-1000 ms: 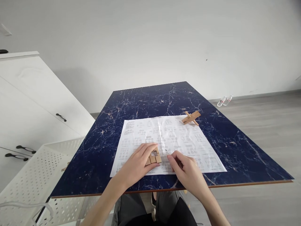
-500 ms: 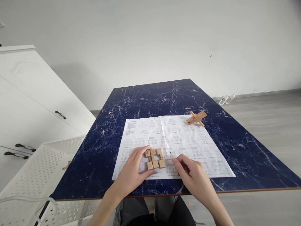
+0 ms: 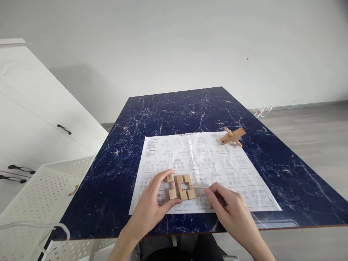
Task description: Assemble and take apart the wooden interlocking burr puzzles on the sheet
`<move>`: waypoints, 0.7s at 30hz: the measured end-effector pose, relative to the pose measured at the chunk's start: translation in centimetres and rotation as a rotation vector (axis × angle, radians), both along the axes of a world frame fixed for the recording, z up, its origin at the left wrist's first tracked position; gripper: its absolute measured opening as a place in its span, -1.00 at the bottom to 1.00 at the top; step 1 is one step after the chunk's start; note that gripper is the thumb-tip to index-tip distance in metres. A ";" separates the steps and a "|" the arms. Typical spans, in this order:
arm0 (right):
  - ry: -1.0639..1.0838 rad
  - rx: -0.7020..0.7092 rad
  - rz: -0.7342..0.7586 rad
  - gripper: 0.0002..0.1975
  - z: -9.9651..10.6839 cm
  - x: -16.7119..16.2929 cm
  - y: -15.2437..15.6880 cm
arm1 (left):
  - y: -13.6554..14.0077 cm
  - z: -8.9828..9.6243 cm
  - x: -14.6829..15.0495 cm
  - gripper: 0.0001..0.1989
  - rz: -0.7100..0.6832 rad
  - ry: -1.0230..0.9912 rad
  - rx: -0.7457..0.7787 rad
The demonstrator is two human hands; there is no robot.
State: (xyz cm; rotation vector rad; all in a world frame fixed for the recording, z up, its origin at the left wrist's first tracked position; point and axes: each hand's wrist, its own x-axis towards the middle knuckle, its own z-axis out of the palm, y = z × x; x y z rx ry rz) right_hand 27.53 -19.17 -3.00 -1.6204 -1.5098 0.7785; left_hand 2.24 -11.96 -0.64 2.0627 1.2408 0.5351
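My left hand [image 3: 149,197] curves around a notched wooden puzzle block [image 3: 172,193], its fingers at the far end and its thumb at the near end. A narrow gap to the right separates that block from two more notched wooden blocks, a middle one [image 3: 180,188] and a right one [image 3: 191,194], which lie together around a small square opening. All three rest on a printed instruction sheet [image 3: 206,156]. To the right of the blocks, my right hand [image 3: 227,203] hovers low over the sheet with curled fingers, thumb against the index finger. No object shows in it.
An assembled wooden cross-shaped puzzle [image 3: 232,137] lies on the sheet's far right corner. The dark blue marbled table [image 3: 163,116] extends to the wall. A white perforated basket [image 3: 40,195] and white cabinet [image 3: 40,108] stand left; clear bottles [image 3: 263,111] are on the floor at right.
The left block has parted from the middle one, which now sits against the right block. My right hand stays curled beside them. The whole view has shifted slightly.
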 end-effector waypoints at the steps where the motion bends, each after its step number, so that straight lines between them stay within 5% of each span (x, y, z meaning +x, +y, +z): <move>1: -0.005 0.001 -0.001 -0.53 0.0 0.0 0.0 | 0.0 0.0 0.0 -0.28 0.006 -0.001 0.000; 12: -0.048 -0.032 -0.038 -0.56 0.5 -0.3 -0.2 | -0.1 -0.2 0.1 -0.28 0.075 -0.033 0.120; 21: -0.101 0.018 -0.032 -0.64 0.9 -0.6 -0.1 | -0.3 -0.3 -0.1 -0.29 0.053 -0.059 0.027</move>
